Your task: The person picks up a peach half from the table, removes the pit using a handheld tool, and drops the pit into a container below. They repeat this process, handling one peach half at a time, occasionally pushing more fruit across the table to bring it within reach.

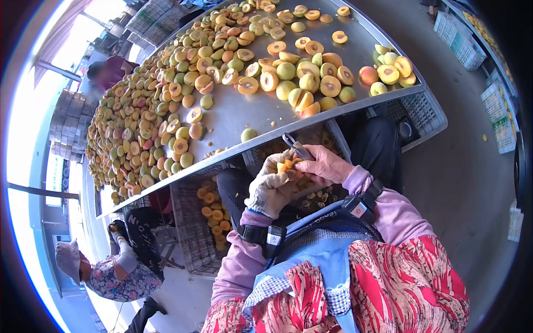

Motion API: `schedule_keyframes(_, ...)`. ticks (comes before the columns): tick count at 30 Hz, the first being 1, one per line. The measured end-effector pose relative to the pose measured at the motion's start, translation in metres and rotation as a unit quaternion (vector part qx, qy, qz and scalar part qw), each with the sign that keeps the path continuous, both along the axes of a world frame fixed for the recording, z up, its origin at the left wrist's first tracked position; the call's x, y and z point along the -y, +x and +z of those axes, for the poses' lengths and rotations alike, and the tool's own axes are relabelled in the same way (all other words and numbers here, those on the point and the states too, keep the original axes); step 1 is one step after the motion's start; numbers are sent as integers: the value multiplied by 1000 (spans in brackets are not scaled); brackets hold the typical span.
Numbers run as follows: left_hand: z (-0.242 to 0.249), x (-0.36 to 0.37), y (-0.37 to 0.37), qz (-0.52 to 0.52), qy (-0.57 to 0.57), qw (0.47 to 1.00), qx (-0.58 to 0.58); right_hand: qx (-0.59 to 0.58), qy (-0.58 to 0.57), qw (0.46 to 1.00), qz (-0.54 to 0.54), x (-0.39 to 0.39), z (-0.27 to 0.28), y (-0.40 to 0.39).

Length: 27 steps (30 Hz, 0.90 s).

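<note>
Left hand [270, 188]: gloved, curled round a fruit piece [287, 167], glove probably there as a guard. Right hand [328, 165]: bare, closed on a hand tool [300, 149], metal end pointing far. Both sit just near of the table edge above a crate [340, 139], likely to catch bits. Metal table [236, 125]: fruit pile [150, 116] at left, thinner to the right. Grey floor [449, 161]; seated person [125, 280] at left.

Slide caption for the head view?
Gloved left hand holds cut fruit, bare right hand a tool, beside a metal table.
</note>
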<state>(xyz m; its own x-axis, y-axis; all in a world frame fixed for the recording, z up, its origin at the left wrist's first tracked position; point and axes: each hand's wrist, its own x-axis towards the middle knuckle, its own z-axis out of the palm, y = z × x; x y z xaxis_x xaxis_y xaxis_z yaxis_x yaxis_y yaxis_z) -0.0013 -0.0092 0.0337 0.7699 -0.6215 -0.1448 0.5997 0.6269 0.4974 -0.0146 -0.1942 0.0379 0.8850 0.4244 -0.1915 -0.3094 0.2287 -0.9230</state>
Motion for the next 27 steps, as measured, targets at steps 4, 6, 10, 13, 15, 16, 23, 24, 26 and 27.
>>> schedule_keyframes(4, 30, 7, -17, 21, 115, 992, 38, -84, 78, 991, -65, 0, -3, -5)
schedule_keyframes(6, 24, 8, -16, 29, 118, 991, 47, -72, 74, 990, -94, -1, -8, -5)
schedule_keyframes(10, 8, 15, -18, 70, 108, 991, 26, 0, 38, 987, -155, -9, -4, -11)
schedule_keyframes(13, 6, 17, -20, 113, 100, 989, 9, 150, -81, 960, -222, -15, -6, -11)
schedule_keyframes(15, 4, 12, -18, 93, 68, 993, -18, 240, -263, 894, -271, -16, 7, -12)
schedule_keyframes(16, 3, 11, -18, 93, 68, 993, -19, 239, -264, 894, -271, -20, 4, -10)
schedule_keyframes(23, -4, -14, -23, 112, 45, 992, -21, 285, -349, 826, -338, 11, -30, 27)
schedule_keyframes(24, -6, -17, -24, 118, 28, 992, -32, 273, -385, 834, -286, 12, -27, 27)
schedule_keyframes(26, -8, -25, -25, 122, 4, 991, -56, 263, -416, 840, -230, 4, -18, 23)
schedule_keyframes(27, -9, -26, -22, 127, 1, 990, -54, 281, -401, 843, -223, -3, -13, 17)
